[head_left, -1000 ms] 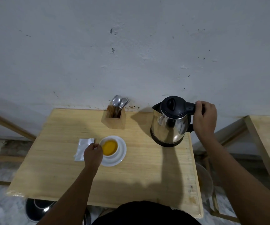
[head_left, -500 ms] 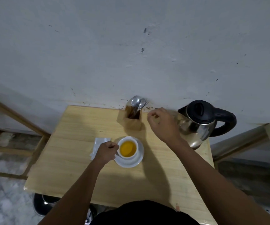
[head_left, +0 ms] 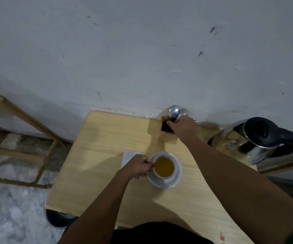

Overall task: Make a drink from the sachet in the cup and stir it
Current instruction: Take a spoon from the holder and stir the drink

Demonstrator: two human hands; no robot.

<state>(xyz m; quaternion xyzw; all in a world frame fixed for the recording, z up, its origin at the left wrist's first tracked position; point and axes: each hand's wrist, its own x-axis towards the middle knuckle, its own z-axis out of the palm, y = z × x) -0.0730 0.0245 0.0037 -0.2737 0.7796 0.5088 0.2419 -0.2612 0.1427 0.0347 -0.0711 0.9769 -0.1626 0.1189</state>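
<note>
Your left hand [head_left: 138, 166] is curled around the handle side of the white cup [head_left: 164, 167], which sits on its saucer [head_left: 176, 178] mid-table, filled with amber drink. Your right hand [head_left: 182, 126] is closed around a spoon [head_left: 174, 112] standing in the wooden cutlery holder [head_left: 167, 128] by the wall. The kettle [head_left: 262, 136] stands to the right, the sachet [head_left: 130, 155] left of the cup.

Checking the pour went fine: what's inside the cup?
The cup holds amber liquid nearly to its rim. Nothing floats on top; the liquid hides whatever lies at the bottom.
</note>
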